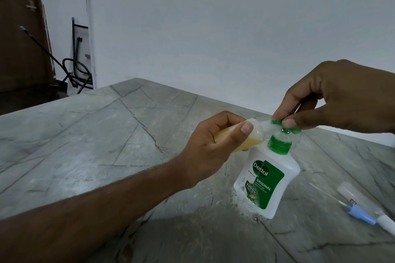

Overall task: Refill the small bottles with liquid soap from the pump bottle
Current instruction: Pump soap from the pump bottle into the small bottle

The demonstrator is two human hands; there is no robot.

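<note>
Head view: filling step is judged to be in hand. A small bottle (100, 137), partly filled with amber soap, is gripped tilted in the left hand (210, 147), fingers curled round it, mouth held at the green pump head (285, 127). The pump head is pinched by the right hand (333, 100). The pump bottle (267, 179) stands on the grey counter (106, 134). 1 more clear tube (361, 205) lies right. Next move is judged to need steady spout-to-mouth alignment and another press.

Small bottle (100, 137) tilted, amber soap inside, mouth at green-pump Dettol bottle (268, 179).
</note>
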